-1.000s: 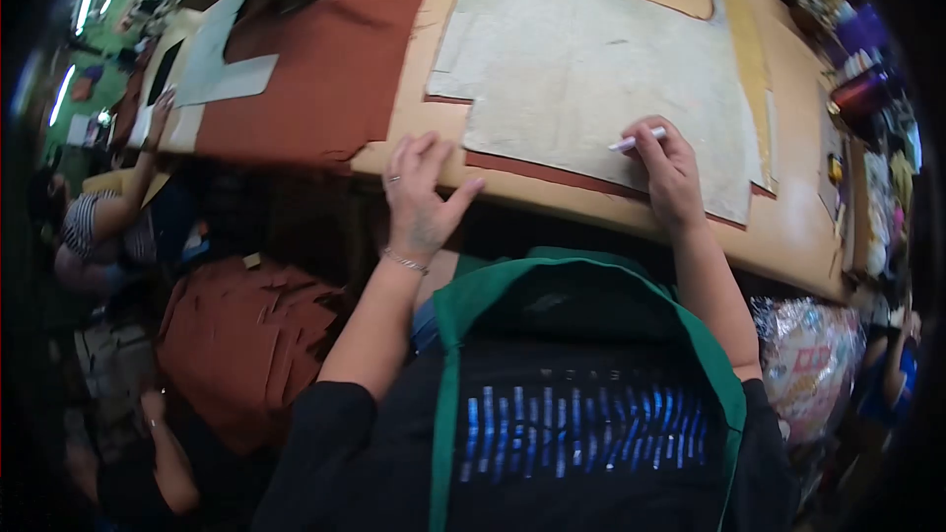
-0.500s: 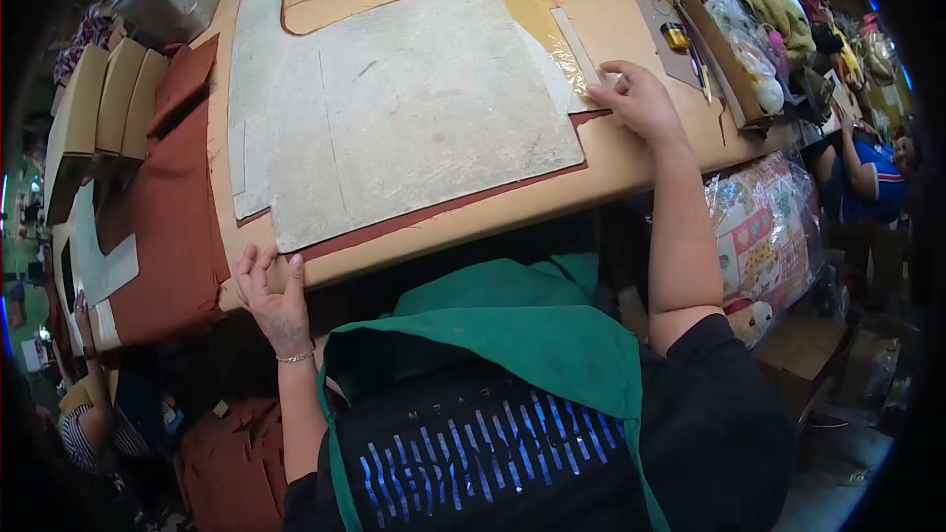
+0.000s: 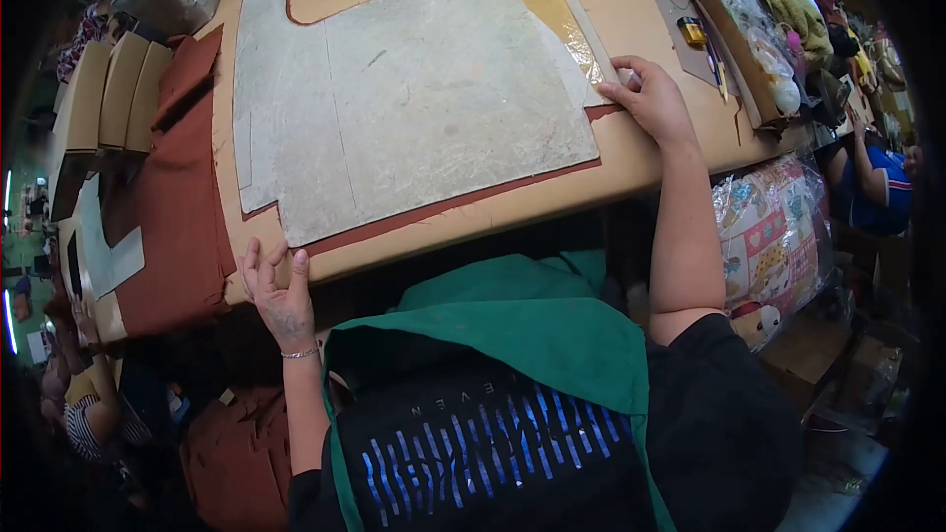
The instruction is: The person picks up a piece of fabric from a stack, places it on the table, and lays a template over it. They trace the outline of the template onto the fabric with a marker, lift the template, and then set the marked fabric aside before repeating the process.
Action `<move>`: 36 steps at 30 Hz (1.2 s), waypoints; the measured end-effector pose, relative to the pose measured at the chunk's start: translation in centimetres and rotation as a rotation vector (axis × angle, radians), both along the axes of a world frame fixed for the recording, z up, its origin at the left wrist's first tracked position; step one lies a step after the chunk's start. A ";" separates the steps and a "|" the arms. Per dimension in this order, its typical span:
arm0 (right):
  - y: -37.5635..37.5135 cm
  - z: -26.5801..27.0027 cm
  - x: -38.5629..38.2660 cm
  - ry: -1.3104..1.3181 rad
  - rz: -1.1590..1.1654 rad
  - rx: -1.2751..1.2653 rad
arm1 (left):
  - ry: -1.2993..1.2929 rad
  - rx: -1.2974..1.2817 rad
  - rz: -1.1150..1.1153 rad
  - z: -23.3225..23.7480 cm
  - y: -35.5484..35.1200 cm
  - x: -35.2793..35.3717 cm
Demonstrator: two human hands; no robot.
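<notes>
While the grey pattern (image 3: 424, 99) lies flat on the red cloth (image 3: 182, 217) by the table's (image 3: 512, 217) near edge, the left hand (image 3: 279, 288) rests at the pattern's near-left corner, fingers spread, empty. The right hand (image 3: 652, 99), a second ago marking the pattern's near edge, now presses curled fingers on its right edge. Whether it holds the marker cannot be told. Work has apparently passed to that edge.

- Your template (image 3: 424, 99) is mottled pale grey.
- The fabric (image 3: 394, 220) under the template is rust red.
- So is the cloth stack (image 3: 177, 197) left of the template.
- Your apron (image 3: 522, 330) is green, your shirt (image 3: 473, 453) black with blue bars.
- Right of the template, the bag (image 3: 764, 227) is patchwork-printed.
</notes>
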State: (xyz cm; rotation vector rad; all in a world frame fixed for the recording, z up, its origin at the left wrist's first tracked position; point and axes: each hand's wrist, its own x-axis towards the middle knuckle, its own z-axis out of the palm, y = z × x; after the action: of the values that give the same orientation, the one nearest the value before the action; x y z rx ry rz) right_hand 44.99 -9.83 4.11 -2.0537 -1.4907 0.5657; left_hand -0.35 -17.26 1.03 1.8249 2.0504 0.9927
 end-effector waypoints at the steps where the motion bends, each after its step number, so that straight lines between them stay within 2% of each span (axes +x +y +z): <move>1: 0.0 0.0 0.0 0.009 -0.001 0.000 | -0.007 0.002 -0.001 0.0 0.0 0.0; 5: -0.1 -0.5 0.1 -0.055 0.004 0.084 | 0.010 0.024 -0.006 0.4 0.0 0.6; 7: -0.2 -0.4 0.9 -0.092 0.018 0.043 | -0.007 0.073 -0.029 0.0 0.1 0.1; 8: 0.2 -0.6 1.0 -0.101 0.055 0.030 | 0.074 0.102 -0.046 0.3 0.3 0.1; 10: -0.2 -0.8 0.7 0.067 0.017 0.058 | 0.103 0.078 -0.099 0.6 0.5 -1.2; 12: 0.6 -4.0 4.1 0.276 0.013 0.195 | 0.306 0.064 -0.055 2.6 0.8 -2.9; 14: 0.1 -1.8 4.2 0.338 0.001 0.212 | 0.231 0.024 -0.102 4.6 2.2 -4.8; 17: 0.3 0.0 -3.3 0.671 0.099 0.413 | 0.294 -0.032 -0.172 3.5 5.3 -6.4; 18: -0.6 1.9 -6.8 0.664 0.098 0.202 | 0.319 -0.058 -0.200 3.1 6.0 -6.2; 19: -0.4 1.4 -9.0 0.487 0.337 0.240 | 0.317 -0.144 -0.205 2.8 6.2 -5.6; 20: -0.7 1.7 -13.0 0.389 0.444 0.207 | 0.315 -0.228 -0.212 2.7 6.4 -4.8; 21: -1.1 1.6 -16.5 0.501 0.567 0.161 | 0.314 -0.313 -0.221 2.6 6.6 -4.4; 23: -1.5 1.1 -22.0 0.504 0.713 -0.084 | 0.283 -0.327 -0.213 2.4 6.8 -4.6; 24: -1.3 -0.4 -24.4 0.501 0.811 0.086 | 0.268 -0.339 -0.210 2.3 6.7 -4.7; 25: -1.4 -0.9 -26.4 0.578 0.793 0.020 | 0.263 -0.334 -0.216 2.2 6.7 -4.8; 28: -1.2 -0.1 -29.5 0.567 0.823 -0.080 | 0.249 -0.318 -0.221 2.0 6.7 -5.0; 31: -0.9 -1.3 -30.8 0.575 0.944 0.009 | 0.260 -0.302 -0.216 1.9 6.7 -4.9; 34: -0.2 -0.6 -30.1 0.444 1.016 0.163 | 0.288 -0.295 -0.226 1.9 6.6 -4.8; 36: -0.3 -0.3 -29.5 0.495 0.947 0.082 | 0.286 -0.297 -0.236 2.0 6.5 -4.9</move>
State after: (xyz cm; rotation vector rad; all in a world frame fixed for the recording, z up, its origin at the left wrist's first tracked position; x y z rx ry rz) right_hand 15.47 -10.13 3.78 -0.9191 -2.0314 1.2202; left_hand -5.24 -10.76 3.05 2.0714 1.9402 0.3600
